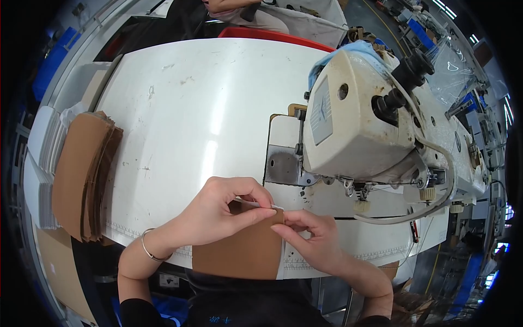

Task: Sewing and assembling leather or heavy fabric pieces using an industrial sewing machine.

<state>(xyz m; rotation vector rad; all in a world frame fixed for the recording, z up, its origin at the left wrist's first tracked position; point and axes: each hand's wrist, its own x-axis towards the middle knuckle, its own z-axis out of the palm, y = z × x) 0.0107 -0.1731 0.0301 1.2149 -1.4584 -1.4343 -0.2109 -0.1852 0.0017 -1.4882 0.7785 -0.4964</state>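
Observation:
A tan rectangular piece (237, 256) hangs over the front edge of the white table, with a thin white strip or layer (281, 250) showing along its top and right edge. My left hand (231, 212) pinches the top edge of the piece near its right corner. My right hand (308, 237) grips the same piece just below that corner, thumb in front. Both hands are just in front of the sewing machine (359, 125), below its metal plate (280, 169).
Stacks of brown pieces (76, 174) and white pieces (41, 141) lie at the left edge of the table (163, 109). Behind it are a red bin (272, 36), a white sack (316, 16) and part of another person (229, 5). A red-and-black tool (414, 231) lies right of my hands.

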